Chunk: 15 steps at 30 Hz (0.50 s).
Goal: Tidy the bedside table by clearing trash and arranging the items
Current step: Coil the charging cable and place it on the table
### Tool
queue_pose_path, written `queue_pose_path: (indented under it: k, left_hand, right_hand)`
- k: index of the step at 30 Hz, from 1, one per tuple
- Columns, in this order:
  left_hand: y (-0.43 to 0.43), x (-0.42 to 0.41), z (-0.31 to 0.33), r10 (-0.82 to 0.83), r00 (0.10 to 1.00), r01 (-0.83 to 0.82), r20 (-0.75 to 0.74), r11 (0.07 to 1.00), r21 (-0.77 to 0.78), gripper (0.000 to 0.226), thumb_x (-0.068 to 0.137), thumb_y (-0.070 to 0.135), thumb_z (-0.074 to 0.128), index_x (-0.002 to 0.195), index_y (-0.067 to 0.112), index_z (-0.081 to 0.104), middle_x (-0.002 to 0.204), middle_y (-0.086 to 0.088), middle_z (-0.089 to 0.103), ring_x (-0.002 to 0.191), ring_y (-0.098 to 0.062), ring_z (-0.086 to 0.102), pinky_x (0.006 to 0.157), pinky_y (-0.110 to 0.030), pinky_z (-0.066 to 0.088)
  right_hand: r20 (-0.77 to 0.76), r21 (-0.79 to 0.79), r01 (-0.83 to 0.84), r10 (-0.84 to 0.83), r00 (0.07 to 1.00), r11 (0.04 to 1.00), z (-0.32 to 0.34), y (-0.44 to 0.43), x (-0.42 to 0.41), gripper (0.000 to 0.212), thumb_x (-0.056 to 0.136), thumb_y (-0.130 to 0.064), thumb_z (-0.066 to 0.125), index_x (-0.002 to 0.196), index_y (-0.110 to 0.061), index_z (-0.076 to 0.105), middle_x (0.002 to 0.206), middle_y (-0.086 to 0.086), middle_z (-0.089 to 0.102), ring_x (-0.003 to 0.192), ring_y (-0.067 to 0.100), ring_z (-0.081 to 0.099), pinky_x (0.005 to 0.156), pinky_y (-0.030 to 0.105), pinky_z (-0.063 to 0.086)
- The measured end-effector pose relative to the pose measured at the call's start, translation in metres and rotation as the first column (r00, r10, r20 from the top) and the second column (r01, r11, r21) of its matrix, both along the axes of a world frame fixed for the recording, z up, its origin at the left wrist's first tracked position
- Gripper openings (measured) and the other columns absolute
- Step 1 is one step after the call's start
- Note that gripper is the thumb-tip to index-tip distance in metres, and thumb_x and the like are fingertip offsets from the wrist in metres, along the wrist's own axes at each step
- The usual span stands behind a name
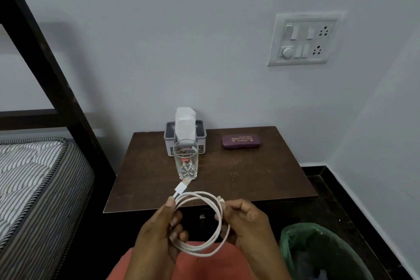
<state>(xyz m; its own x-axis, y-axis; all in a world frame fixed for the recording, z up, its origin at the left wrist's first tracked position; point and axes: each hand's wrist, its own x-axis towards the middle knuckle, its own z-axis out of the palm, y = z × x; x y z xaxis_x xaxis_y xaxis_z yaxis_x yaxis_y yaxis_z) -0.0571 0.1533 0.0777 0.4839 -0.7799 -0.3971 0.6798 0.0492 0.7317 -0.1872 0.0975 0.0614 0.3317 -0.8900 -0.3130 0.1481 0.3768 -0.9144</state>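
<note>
A white charging cable [200,195] is wound into a loop in front of the dark wooden bedside table [261,179]. My left hand [159,232] grips the loop's left side near the USB plug, which points up toward the glass. My right hand [247,225] pinches the loop's right side at the other connector. An empty clear glass [185,161] stands upright on the table. Behind it sits a grey tissue holder [202,136] with white tissues sticking up. A purple spectacle case [242,141] lies at the back right of the table.
A green-lined waste bin [318,250] stands on the floor at lower right. A bed with a striped mattress [34,184] and a dark frame fills the left. A switchboard [302,40] is on the wall above the table. A salmon-coloured garment lies below my hands.
</note>
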Motion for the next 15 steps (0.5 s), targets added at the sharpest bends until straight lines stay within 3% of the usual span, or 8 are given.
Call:
queue_pose_path:
  k: [4, 6, 8, 10, 12, 15]
  left_hand:
    - [0.0, 0.001, -0.006, 0.031, 0.991, -0.037, 0.131, 0.998, 0.044, 0.028, 0.094, 0.013, 0.047, 0.07, 0.005, 0.057, 0.041, 0.007, 0.034, 0.029, 0.0, 0.029, 0.031, -0.013, 0.03]
    - [0.001, 0.001, -0.011, 0.033, 0.981, -0.045, 0.192, 0.997, 0.06, 0.026, 0.094, 0.012, 0.048, 0.074, 0.003, 0.061, 0.043, 0.006, 0.034, 0.032, -0.001, 0.028, 0.032, -0.014, 0.029]
    - [0.001, 0.003, -0.015, 0.061, 0.962, -0.084, 0.267, 0.993, 0.077, 0.025, 0.093, 0.013, 0.049, 0.078, 0.003, 0.066, 0.044, 0.007, 0.034, 0.036, -0.003, 0.028, 0.033, -0.013, 0.028]
    - [0.001, 0.005, -0.018, 0.09, 0.945, -0.125, 0.315, 0.988, 0.093, 0.024, 0.093, 0.014, 0.05, 0.084, 0.003, 0.07, 0.047, 0.005, 0.035, 0.042, -0.007, 0.03, 0.035, -0.014, 0.028]
    - [0.002, 0.006, -0.021, 0.083, 0.935, -0.12, 0.344, 0.989, 0.087, 0.025, 0.093, 0.015, 0.05, 0.087, 0.002, 0.071, 0.053, -0.002, 0.041, 0.046, -0.01, 0.034, 0.036, -0.015, 0.031]
    - [0.002, 0.008, -0.023, 0.043, 0.95, -0.079, 0.309, 0.991, 0.105, 0.026, 0.093, 0.016, 0.05, 0.087, 0.001, 0.069, 0.055, -0.006, 0.05, 0.044, -0.01, 0.042, 0.041, -0.021, 0.035]
  right_hand:
    - [0.113, 0.081, -0.222, 0.213, 0.971, 0.972, 0.009, 0.003, 0.001, 0.033, 0.088, 0.003, 0.051, 0.072, -0.009, 0.077, 0.066, 0.004, 0.069, 0.053, 0.007, 0.06, 0.055, 0.018, 0.052]
    - [0.132, 0.086, -0.276, 0.264, 0.956, 0.957, 0.013, 0.005, 0.001, 0.031, 0.091, 0.0, 0.045, 0.084, -0.007, 0.075, 0.071, 0.008, 0.072, 0.059, 0.011, 0.064, 0.059, 0.019, 0.053]
    - [0.042, -0.004, -0.271, 0.271, 0.962, 0.963, 0.014, 0.007, 0.004, 0.027, 0.097, -0.013, 0.039, 0.1, -0.01, 0.066, 0.076, 0.009, 0.075, 0.067, 0.014, 0.07, 0.062, 0.019, 0.053]
    - [-0.055, -0.149, -0.27, 0.265, 0.963, 0.951, 0.015, 0.012, 0.009, 0.015, 0.095, -0.02, 0.047, 0.106, -0.017, 0.056, 0.082, 0.004, 0.077, 0.08, 0.013, 0.072, 0.066, 0.015, 0.051]
    - [-0.121, -0.258, -0.315, 0.292, 0.949, 0.914, 0.014, 0.015, 0.015, 0.034, 0.087, -0.016, 0.063, 0.111, -0.03, 0.045, 0.091, 0.0, 0.076, 0.088, 0.014, 0.071, 0.076, 0.017, 0.051]
    - [-0.123, -0.388, -0.363, 0.343, 0.931, 0.847, 0.012, 0.018, 0.016, 0.054, 0.078, -0.014, 0.068, 0.113, -0.046, 0.043, 0.098, 0.005, 0.074, 0.091, 0.021, 0.071, 0.087, 0.03, 0.055]
